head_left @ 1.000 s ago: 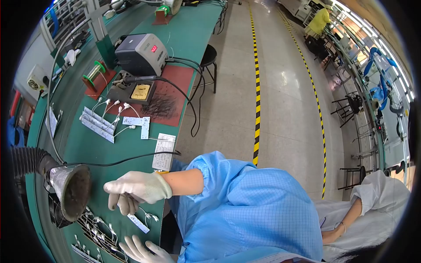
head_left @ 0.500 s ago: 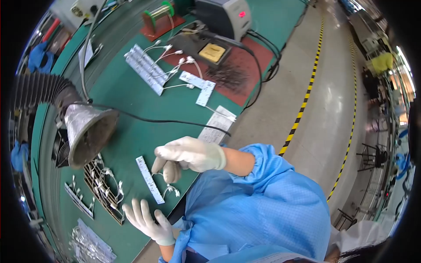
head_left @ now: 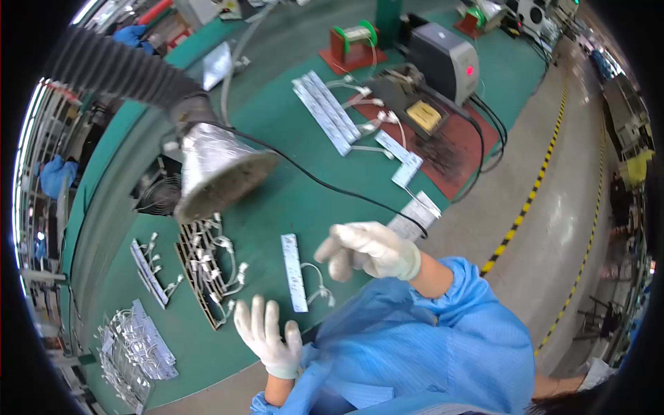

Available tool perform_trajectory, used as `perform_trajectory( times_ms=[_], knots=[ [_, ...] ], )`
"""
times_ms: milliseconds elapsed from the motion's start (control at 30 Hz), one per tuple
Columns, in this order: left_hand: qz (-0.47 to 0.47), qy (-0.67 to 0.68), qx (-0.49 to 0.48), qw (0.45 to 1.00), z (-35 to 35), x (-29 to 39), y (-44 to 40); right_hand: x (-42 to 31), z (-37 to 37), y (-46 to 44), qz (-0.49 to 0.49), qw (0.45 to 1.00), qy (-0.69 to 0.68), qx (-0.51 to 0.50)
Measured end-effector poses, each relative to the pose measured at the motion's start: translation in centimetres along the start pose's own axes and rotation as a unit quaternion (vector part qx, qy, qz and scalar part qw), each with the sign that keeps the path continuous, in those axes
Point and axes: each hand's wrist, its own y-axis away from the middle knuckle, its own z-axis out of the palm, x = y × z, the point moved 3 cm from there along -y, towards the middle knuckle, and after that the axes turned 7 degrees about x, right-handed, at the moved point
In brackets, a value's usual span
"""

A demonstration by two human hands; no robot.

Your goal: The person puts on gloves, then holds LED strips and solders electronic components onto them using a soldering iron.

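My left hand (head_left: pixel 270 339), in a white glove with greyish fingertips, is raised over the front of the bench with its fingers spread and nothing in it. My right hand (head_left: pixel 373 252), gloved too, hovers further right with fingers loosely bent and apart; it is slightly blurred, and no object shows in it. Between the hands a narrow white LED circuit strip (head_left: pixel 293 273) lies on the green mat. A white cable with a connector (head_left: pixel 319 290) curves from its right side. Left of it is a brown slotted rack (head_left: pixel 197 277) with white connector cables.
A fume extraction hood (head_left: pixel 221 169) overhangs the bench. Wired strips (head_left: pixel 325 111), a paper label sheet (head_left: pixel 413 216), a yellow sponge tray (head_left: pixel 424 116), soldering station (head_left: pixel 443 59) and wire spool (head_left: pixel 355 43) lie beyond. A single strip (head_left: pixel 149 273) and a wired pile (head_left: pixel 135 353) lie left.
The view has shifted, so the bench things appear further right. Both hands stay raised and empty. The LED strip remains on the mat between them.
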Motion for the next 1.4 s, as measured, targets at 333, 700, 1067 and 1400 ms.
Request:
perform_trajectory(
  times_ms=[333,700,1067,1400],
  knots=[
    [-0.025,0.057,0.019,0.998,-0.9,-0.3,-0.6,-0.1,1.4,-1.3,0.003,0.996,0.022,0.085],
    [0.028,0.037,0.017,0.999,-0.4,-1.0,0.4,1.0,1.9,-5.3,0.145,0.984,0.045,-0.094],
    [0.125,0.127,0.080,0.981,4.1,-5.5,2.4,2.3,0.6,-5.3,0.074,0.978,-0.058,-0.184],
    [-0.096,0.188,-0.119,0.970,-0.5,-1.7,-1.0,1.8,1.1,-5.4,0.028,0.982,0.114,-0.149]
  ],
)
